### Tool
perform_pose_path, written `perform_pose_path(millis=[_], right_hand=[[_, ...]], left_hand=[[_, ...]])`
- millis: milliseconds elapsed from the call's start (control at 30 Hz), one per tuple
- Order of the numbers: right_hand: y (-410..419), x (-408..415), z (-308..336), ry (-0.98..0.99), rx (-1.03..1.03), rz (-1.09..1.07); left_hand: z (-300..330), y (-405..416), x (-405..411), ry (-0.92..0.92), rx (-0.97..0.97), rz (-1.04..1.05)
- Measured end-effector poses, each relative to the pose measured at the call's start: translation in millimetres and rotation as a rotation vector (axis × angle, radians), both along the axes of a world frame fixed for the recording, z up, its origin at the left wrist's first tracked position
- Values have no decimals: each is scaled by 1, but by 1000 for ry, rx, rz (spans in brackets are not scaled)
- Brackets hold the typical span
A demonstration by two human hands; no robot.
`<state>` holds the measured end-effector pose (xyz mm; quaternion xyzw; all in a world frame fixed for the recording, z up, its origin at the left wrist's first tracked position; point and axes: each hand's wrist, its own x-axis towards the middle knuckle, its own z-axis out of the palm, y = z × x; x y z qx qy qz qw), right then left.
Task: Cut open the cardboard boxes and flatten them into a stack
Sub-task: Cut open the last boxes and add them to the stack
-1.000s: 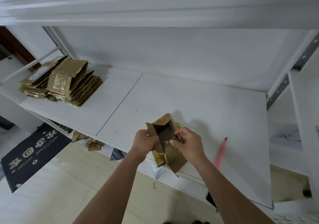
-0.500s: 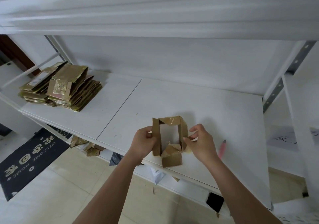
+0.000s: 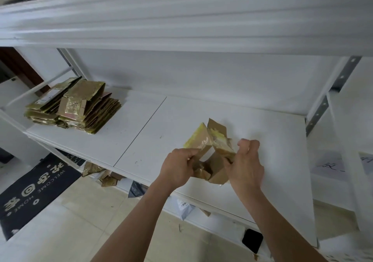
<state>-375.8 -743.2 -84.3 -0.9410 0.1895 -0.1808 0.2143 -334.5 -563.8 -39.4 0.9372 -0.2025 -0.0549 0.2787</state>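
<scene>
Both hands grip the small cardboard box (image 3: 210, 154) above the front edge of the white shelf (image 3: 181, 124), left hand (image 3: 177, 169) and right hand (image 3: 245, 165) pinching opposite walls, while the stack of flattened boxes (image 3: 74, 105) lies far to the left, nearer the left hand.

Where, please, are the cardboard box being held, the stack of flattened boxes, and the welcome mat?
cardboard box (image 3: 203, 140), head view, on its taped side panel.
stack of flattened boxes (image 3: 84, 92), head view, on the top piece.
welcome mat (image 3: 36, 191), head view, on its printed middle.
</scene>
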Motion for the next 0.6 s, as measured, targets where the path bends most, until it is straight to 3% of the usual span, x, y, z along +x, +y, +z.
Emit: perform_pose_path(millis=[100, 333, 467, 600], right_hand=[[-1, -3, -3, 58, -75, 142], [-13, 2, 14, 106, 118, 492], [-17, -1, 17, 51, 246, 407], [-20, -5, 16, 12, 373, 297]], left_hand=[[-3, 2, -3, -1, 29, 16], [-5, 4, 0, -14, -128, 135], [-7, 10, 4, -11, -270, 320], [-17, 14, 4, 115, -226, 387]])
